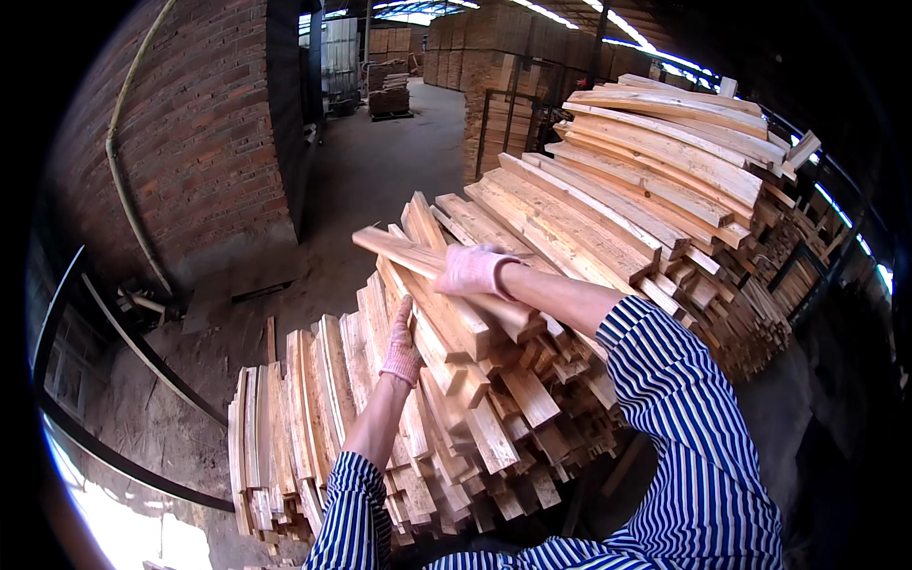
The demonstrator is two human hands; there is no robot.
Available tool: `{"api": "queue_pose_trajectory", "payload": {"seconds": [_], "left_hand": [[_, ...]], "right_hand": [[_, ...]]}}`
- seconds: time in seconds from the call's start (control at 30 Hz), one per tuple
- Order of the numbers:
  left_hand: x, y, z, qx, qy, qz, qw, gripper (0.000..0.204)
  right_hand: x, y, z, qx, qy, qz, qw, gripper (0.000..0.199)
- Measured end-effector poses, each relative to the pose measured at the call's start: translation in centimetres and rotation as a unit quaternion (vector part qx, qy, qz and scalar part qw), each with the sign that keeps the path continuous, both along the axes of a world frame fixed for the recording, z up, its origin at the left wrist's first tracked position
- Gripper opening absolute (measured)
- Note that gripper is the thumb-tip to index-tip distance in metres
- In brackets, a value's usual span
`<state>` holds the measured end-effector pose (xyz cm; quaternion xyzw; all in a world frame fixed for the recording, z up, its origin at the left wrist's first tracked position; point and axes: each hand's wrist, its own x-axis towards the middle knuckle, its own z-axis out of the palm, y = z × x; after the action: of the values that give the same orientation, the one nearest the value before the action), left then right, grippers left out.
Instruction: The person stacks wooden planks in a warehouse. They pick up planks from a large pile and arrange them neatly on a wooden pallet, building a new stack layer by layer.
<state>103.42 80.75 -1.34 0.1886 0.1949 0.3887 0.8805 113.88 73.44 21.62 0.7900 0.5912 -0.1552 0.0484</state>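
Wooden slat (432, 261) lying atop the stacked slat pile (427, 418), clasped by the gloved right hand (475, 270) with fingers curled over it. Gloved left hand (403, 344), fingers extended flat, pressed against neighbouring slats. Brick wall (190, 142) beyond, at left.

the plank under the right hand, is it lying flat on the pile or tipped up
Tipped up: the plank slants across the pile, its far end raised clear, with the right hand on it.
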Motion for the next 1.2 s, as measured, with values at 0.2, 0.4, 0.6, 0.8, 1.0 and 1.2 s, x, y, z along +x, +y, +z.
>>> {"api": "queue_pose_trajectory", "payload": {"seconds": [0.2,0.4,0.6,0.8,1.0,1.2], "left_hand": [[-3.8,1.9,-2.3,-0.008,0.073,0.003,0.997,0.062],[-5.7,-0.8,-1.7,0.023,0.069,0.006,0.997,0.087],[-8.8,-1.6,-6.1,0.006,0.121,-0.045,0.992,0.086],[-20.3,-3.0,-12.9,-0.043,0.332,0.068,0.940,0.085],[-19.0,-6.2,-9.7,-0.044,0.227,0.022,0.973,0.093],[-26.7,-4.6,-6.9,0.048,0.315,-0.019,0.948,0.066]], "right_hand": [[-3.9,0.3,-5.2,0.054,-0.029,-0.144,0.988,0.100],[-5.6,-0.1,-8.9,0.059,-0.065,-0.101,0.991,0.094],[-10.4,-2.7,-13.3,0.108,-0.044,-0.043,0.992,0.114],[-14.0,-8.0,-11.8,0.103,-0.021,0.048,0.993,0.108],[-9.6,-6.9,-14.6,-0.009,0.302,-0.187,0.935,0.112],[-12.0,-7.0,-21.1,-0.062,0.220,0.125,0.965,0.075]]}}
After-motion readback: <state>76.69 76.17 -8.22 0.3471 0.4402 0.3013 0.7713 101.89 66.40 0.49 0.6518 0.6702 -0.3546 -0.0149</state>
